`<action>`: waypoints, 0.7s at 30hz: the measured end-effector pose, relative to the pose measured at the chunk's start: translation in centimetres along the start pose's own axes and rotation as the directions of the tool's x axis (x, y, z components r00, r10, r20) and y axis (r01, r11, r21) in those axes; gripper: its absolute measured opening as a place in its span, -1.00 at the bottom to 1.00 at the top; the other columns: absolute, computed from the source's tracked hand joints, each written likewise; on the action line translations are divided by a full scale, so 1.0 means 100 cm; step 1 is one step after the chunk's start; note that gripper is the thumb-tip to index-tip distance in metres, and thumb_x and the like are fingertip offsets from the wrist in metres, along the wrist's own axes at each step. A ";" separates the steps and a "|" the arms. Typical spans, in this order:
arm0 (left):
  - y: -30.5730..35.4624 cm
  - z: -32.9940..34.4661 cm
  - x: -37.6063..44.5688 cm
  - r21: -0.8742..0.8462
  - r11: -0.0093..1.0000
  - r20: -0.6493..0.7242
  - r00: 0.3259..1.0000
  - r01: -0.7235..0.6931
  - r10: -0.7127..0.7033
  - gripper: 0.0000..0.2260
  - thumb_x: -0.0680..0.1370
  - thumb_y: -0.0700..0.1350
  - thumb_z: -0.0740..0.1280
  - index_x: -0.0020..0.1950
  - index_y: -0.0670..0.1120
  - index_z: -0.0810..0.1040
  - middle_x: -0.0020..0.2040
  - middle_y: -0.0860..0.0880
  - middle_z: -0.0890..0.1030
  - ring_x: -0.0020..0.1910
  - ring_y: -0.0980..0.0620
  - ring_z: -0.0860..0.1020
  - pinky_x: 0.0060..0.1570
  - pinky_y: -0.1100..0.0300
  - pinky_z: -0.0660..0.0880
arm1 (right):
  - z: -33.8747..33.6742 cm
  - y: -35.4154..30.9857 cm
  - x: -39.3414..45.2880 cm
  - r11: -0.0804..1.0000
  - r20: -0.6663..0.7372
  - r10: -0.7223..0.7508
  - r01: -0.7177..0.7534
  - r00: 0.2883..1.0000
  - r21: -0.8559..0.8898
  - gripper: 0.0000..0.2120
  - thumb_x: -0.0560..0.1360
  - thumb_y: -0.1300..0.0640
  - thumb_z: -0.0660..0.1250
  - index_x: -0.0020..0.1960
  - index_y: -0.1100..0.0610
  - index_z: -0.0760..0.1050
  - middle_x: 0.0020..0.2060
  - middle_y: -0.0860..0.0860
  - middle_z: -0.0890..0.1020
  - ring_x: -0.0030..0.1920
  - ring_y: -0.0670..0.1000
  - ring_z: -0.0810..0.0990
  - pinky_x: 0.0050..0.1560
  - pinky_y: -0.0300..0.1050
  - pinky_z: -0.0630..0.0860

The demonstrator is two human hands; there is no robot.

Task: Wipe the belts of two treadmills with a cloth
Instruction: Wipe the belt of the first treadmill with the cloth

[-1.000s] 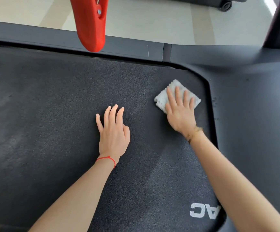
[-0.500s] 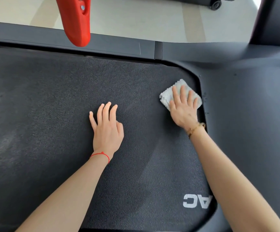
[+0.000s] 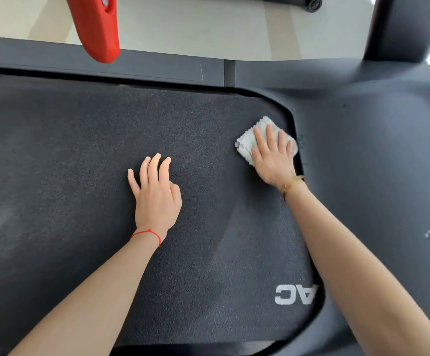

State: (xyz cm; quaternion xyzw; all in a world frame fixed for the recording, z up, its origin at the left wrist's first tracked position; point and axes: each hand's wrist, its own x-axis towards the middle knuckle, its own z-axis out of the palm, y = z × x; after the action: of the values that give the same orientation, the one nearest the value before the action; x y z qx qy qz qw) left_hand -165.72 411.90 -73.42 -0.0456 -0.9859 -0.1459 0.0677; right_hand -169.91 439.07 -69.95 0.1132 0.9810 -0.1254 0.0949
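**Cloth pressed to treadmill belt's far corner**

White letters "AC", seen upside down, mark the dark belt [image 3: 80, 176] below the right hand [image 3: 273, 158]. That hand presses a folded white cloth [image 3: 246, 143] flat with straight fingers, just beside the grey motor cover [image 3: 375, 163]. The left hand [image 3: 156, 194] rests open on the belt, well apart.

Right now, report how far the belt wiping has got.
Done: nothing can be confirmed; pale smears still mark the belt at its left end. In hand: the right hand presses the white cloth flat on the belt's right end, beside the motor cover, while the left hand braces flat mid-belt. Left: the streaked left stretch, and a second treadmill, which I cannot pick out here.
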 end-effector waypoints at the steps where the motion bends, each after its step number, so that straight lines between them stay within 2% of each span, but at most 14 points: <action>1: 0.000 0.000 0.000 -0.002 1.000 -0.003 1.000 0.001 -0.001 -0.54 0.59 -0.15 0.10 0.50 -0.12 0.34 0.52 -0.13 0.33 0.55 -0.16 0.23 0.51 -0.33 0.04 | -0.001 -0.002 0.009 1.000 0.011 0.014 -0.014 1.000 0.005 -0.49 0.69 -0.04 -0.13 0.62 -0.08 -0.15 0.61 0.02 -0.16 0.58 0.17 -0.23 0.53 0.19 -0.27; 3: 0.000 -0.001 0.001 -0.008 1.000 -0.006 1.000 0.002 -0.002 -0.54 0.59 -0.15 0.09 0.50 -0.12 0.34 0.52 -0.13 0.33 0.55 -0.15 0.23 0.52 -0.33 0.04 | 0.004 -0.005 0.007 1.000 0.015 -0.005 0.004 1.000 0.010 -0.48 0.69 -0.04 -0.12 0.62 -0.08 -0.15 0.61 0.02 -0.16 0.58 0.18 -0.23 0.53 0.20 -0.28; 9: -0.002 0.002 0.002 -0.003 1.000 -0.015 1.000 0.000 0.000 -0.56 0.62 -0.09 0.14 0.51 -0.11 0.34 0.52 -0.12 0.34 0.55 -0.15 0.24 0.51 -0.32 0.06 | 0.037 -0.012 -0.106 0.952 -0.001 -0.303 0.303 0.953 -0.036 -0.48 0.67 -0.07 -0.12 0.61 -0.13 -0.13 0.61 -0.05 -0.07 0.59 0.15 -0.19 0.53 0.13 -0.28; 12: -0.003 0.003 0.001 -0.005 1.000 -0.018 1.000 -0.003 0.003 -0.56 0.63 -0.05 0.17 0.50 -0.12 0.35 0.51 -0.13 0.35 0.54 -0.15 0.25 0.51 -0.33 0.06 | 0.039 -0.006 -0.125 0.921 0.033 -0.386 0.387 0.922 -0.034 -0.49 0.66 -0.12 -0.16 0.60 -0.18 -0.13 0.61 -0.11 -0.06 0.60 0.10 -0.18 0.54 0.05 -0.31; 15: -0.003 0.002 0.002 -0.008 1.000 -0.016 1.000 -0.010 0.009 -0.56 0.62 -0.02 0.19 0.49 -0.12 0.36 0.51 -0.13 0.36 0.53 -0.17 0.26 0.51 -0.34 0.07 | 0.028 0.004 -0.085 0.938 0.018 -0.344 0.345 0.939 -0.046 -0.50 0.69 -0.08 -0.09 0.60 -0.18 -0.10 0.61 -0.10 -0.08 0.59 0.12 -0.16 0.53 0.07 -0.27; 19: -0.005 0.000 0.001 -0.029 0.999 0.000 1.000 -0.019 0.019 -0.54 0.63 0.00 0.21 0.50 -0.13 0.37 0.52 -0.14 0.36 0.54 -0.17 0.25 0.51 -0.34 0.05 | 0.013 -0.004 -0.027 0.992 -0.008 -0.130 0.130 0.992 0.003 -0.50 0.69 -0.04 -0.07 0.61 -0.14 -0.08 0.61 -0.03 -0.10 0.59 0.17 -0.19 0.52 0.13 -0.28; 21: -0.005 -0.002 0.001 -0.049 0.999 0.027 0.999 -0.023 0.025 -0.52 0.63 0.01 0.22 0.52 -0.13 0.35 0.53 -0.14 0.34 0.56 -0.16 0.22 0.52 -0.33 0.03 | 0.017 -0.013 -0.032 0.993 -0.005 -0.121 0.121 0.993 0.002 -0.49 0.69 -0.04 -0.08 0.61 -0.12 -0.09 0.61 -0.02 -0.11 0.58 0.19 -0.22 0.52 0.17 -0.29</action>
State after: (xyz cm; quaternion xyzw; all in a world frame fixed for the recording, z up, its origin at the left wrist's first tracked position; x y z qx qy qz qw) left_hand -165.81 411.38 -73.31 -0.0611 -0.9823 -0.1684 0.0545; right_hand -166.95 436.73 -70.60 0.0540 0.9862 -0.1319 0.0848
